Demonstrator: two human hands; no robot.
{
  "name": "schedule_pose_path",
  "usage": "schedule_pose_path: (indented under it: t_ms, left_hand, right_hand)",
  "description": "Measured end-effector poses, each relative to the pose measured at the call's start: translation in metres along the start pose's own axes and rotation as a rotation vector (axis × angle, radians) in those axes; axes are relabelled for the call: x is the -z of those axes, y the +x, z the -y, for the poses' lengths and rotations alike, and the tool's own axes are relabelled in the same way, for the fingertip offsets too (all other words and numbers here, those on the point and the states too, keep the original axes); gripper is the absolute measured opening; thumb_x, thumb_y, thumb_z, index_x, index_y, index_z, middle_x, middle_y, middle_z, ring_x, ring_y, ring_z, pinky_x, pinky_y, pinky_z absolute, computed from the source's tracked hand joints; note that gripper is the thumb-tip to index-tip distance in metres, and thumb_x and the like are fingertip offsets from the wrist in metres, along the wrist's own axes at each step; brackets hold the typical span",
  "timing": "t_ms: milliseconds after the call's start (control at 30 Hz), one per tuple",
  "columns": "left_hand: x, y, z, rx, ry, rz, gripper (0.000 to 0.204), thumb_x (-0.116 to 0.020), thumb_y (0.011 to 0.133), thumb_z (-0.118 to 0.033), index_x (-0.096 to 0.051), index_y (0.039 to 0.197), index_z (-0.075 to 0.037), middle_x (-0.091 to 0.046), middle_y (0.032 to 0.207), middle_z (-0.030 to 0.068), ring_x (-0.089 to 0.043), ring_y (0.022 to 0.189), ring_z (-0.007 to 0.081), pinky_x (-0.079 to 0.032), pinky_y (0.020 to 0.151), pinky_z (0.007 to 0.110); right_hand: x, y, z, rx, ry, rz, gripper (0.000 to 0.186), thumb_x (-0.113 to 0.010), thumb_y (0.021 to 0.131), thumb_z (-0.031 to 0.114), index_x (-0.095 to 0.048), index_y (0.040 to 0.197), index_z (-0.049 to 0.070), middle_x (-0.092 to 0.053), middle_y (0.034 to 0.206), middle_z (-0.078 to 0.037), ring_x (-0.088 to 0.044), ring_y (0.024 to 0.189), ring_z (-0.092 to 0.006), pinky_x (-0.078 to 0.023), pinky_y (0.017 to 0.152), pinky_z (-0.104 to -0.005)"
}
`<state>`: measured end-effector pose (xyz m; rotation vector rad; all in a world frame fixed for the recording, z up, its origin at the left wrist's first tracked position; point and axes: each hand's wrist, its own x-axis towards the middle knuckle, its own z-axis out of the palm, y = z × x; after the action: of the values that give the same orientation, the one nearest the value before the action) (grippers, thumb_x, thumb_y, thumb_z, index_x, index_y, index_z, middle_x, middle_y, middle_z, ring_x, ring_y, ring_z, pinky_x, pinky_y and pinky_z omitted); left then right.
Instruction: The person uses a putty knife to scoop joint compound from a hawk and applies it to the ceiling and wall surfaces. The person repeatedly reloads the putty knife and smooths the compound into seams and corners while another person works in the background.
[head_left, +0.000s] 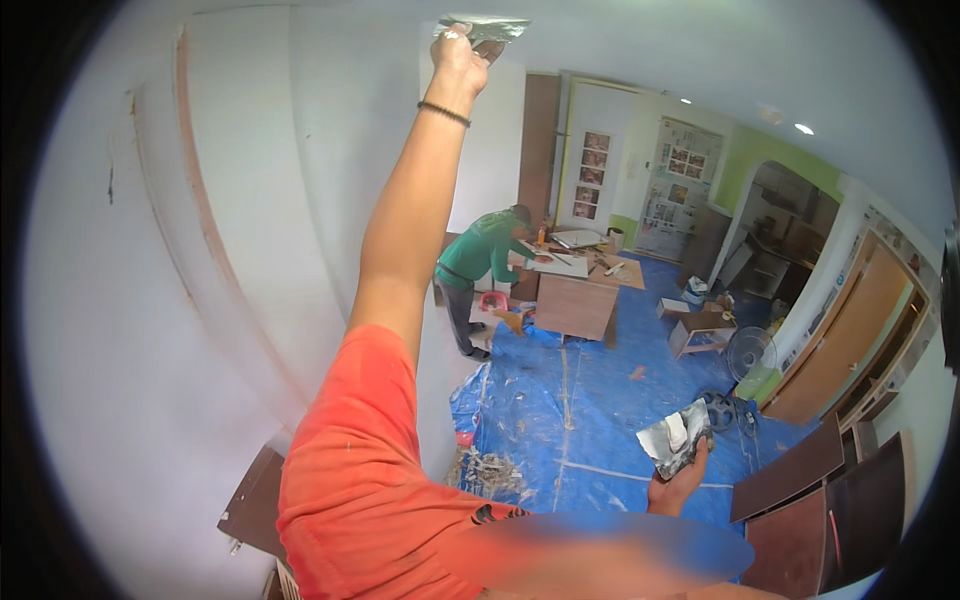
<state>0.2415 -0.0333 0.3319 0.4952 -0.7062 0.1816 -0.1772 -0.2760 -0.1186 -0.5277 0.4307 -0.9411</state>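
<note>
My left hand (460, 62) is raised high, closed around a shiny metal scraper (505, 28) held flat near the white ceiling (640, 40). Whether its edge touches the surface I cannot tell. There is some white paste on the fingers. Lower down on the right, my right hand (683, 487) grips a metal plate (657, 452) from below and the side. A lump of white putty (677, 432) lies on that plate, and dark smears mark its edge.
Blue plastic sheeting (600, 400) covers the floor. A co-worker in green (490, 250) bends over a wooden workbench (575, 305). A fan (750, 352), a small wooden stool (705, 328) and brown panels (790, 470) stand to the right. Debris (492, 475) lies near the left wall (240, 200).
</note>
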Motion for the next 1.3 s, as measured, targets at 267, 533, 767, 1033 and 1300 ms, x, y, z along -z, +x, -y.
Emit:
schedule_pose_path:
  t_ms: [267, 533, 767, 1033, 1300]
  left_hand:
    - [-0.005, 0.120, 0.055, 0.115, -0.071, 0.029, 0.037, -0.042, 0.107, -0.015, -0.038, 0.141, -0.002, -0.042, 0.146, 0.0193, -0.050, 0.127, 0.0457, -0.048, 0.104, 0.059]
    - [-0.017, 0.138, 0.040, 0.180, -0.200, 0.060, 0.037, -0.043, 0.104, -0.012, -0.040, 0.136, 0.005, -0.047, 0.140, 0.0197, -0.051, 0.128, 0.0410, -0.045, 0.109, 0.057]
    - [-0.021, 0.098, -0.016, 0.031, -0.141, 0.288, 0.022, -0.050, 0.101, -0.021, -0.057, 0.118, -0.009, -0.066, 0.110, 0.0122, -0.064, 0.101, 0.0305, -0.054, 0.082, 0.047]
    - [-0.066, -0.004, -0.112, -0.052, -0.158, 0.306, 0.018, -0.058, 0.096, -0.015, -0.054, 0.107, -0.001, -0.062, 0.106, 0.0165, -0.060, 0.099, 0.0322, -0.051, 0.090, 0.047]
    - [-0.132, -0.166, -0.224, -0.436, 0.017, 0.315, 0.013, -0.049, 0.103, -0.007, -0.050, 0.110, 0.004, -0.057, 0.110, 0.0193, -0.062, 0.102, 0.0295, -0.052, 0.098, 0.047]
  right_hand:
    - [0.007, 0.006, -0.008, 0.102, 0.026, -0.091, 0.053, -0.055, 0.103, 0.037, -0.049, 0.145, 0.005, -0.060, 0.137, -0.011, -0.064, 0.120, -0.0267, -0.056, 0.095, -0.0420]
    - [0.004, -0.003, -0.008, 0.153, 0.019, -0.055, 0.054, -0.054, 0.103, 0.037, -0.047, 0.146, 0.005, -0.059, 0.139, -0.012, -0.063, 0.121, -0.0273, -0.056, 0.096, -0.0426]
    - [-0.004, -0.012, -0.003, 0.099, 0.005, -0.009, 0.055, -0.056, 0.102, 0.037, -0.047, 0.146, 0.004, -0.059, 0.139, -0.011, -0.063, 0.121, -0.0267, -0.055, 0.096, -0.0428]
    - [-0.013, -0.025, 0.014, 0.054, -0.025, 0.041, 0.055, -0.057, 0.102, 0.038, -0.047, 0.146, 0.005, -0.060, 0.137, -0.010, -0.063, 0.121, -0.0260, -0.056, 0.094, -0.0433]
    - [-0.024, -0.026, 0.016, -0.070, -0.001, 0.147, 0.046, -0.057, 0.102, 0.035, -0.055, 0.139, 0.006, -0.065, 0.130, -0.008, -0.068, 0.113, -0.0229, -0.060, 0.090, -0.0383]
